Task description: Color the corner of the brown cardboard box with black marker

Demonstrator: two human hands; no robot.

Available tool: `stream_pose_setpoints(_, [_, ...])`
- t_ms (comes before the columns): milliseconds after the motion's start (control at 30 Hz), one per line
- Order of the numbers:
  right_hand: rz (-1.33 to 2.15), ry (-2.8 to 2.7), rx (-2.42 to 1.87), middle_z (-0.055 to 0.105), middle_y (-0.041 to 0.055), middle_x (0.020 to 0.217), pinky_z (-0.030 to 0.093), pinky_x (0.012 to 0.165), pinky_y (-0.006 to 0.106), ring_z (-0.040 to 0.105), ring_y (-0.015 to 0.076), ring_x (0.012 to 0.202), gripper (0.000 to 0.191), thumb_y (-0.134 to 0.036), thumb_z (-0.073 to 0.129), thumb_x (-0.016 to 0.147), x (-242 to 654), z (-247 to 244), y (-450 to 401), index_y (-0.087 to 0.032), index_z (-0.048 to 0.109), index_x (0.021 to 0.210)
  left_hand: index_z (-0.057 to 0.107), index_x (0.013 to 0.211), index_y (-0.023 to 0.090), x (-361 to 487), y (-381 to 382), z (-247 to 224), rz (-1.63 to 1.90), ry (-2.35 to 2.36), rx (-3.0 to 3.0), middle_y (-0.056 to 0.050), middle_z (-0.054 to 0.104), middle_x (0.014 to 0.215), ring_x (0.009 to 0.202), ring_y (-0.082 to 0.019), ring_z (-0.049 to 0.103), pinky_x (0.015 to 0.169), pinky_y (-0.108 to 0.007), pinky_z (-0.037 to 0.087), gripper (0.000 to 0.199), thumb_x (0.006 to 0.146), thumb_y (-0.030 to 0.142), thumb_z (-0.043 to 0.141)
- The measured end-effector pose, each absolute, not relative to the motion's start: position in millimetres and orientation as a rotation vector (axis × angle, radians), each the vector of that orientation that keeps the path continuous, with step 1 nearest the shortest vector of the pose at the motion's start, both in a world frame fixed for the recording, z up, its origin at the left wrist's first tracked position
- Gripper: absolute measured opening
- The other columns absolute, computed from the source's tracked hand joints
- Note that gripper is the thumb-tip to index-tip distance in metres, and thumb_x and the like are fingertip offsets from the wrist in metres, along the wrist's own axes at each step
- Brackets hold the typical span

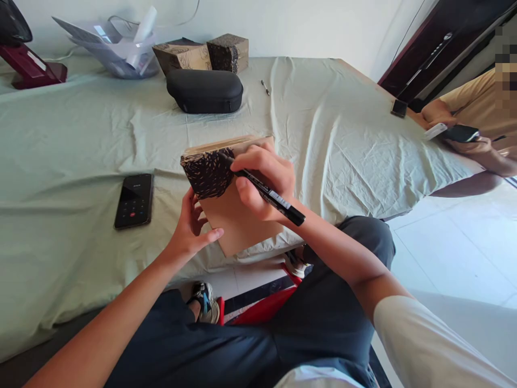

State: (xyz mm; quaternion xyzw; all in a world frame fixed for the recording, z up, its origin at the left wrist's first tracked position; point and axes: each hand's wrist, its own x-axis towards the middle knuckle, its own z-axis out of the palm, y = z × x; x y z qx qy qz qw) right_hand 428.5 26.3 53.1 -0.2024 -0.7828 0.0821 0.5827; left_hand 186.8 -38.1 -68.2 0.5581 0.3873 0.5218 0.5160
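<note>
A brown cardboard box lies tilted at the near edge of the cloth-covered table, its upper left part covered with dense black pen strokes. My left hand grips the box at its lower left side, thumb on the front face and fingers behind the edge. In my right hand is a black marker, its tip at the black-marked area near the top of the box. The marker's labelled barrel points down to the right.
A black phone lies left of the box. Behind are a black case, two patterned boxes, a clear plastic basket and a small pen. A person holding a phone sits at the right.
</note>
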Motion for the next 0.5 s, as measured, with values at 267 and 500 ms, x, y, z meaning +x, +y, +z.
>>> stream_pose_setpoints(267, [0.147,-1.872,-0.781,0.055,0.0007,0.075,0.059,0.094,0.054,0.063,0.0233,0.073,0.011,-0.032,0.062,0.086,433.8,31.4,25.1,-0.028,0.069,0.094,0.056,0.151,0.041,190.5,-35.3,-67.5,1.257,0.918,1.353,-0.01,0.059,0.162,0.136,-0.034,0.068,0.095,-0.04,0.066,0.098,0.07,0.038,0.109])
stream_pose_setpoints(500, [0.165,-1.905,-0.86,0.059,0.0025,0.082,0.058,0.101,0.051,0.065,0.0231,0.081,0.013,-0.03,0.061,0.087,433.2,37.4,20.2,-0.027,0.07,0.096,0.056,0.153,0.038,190.6,-35.3,-65.1,1.255,0.941,1.298,-0.011,0.057,0.166,0.14,-0.033,0.067,0.099,-0.039,0.067,0.102,0.066,0.036,0.109])
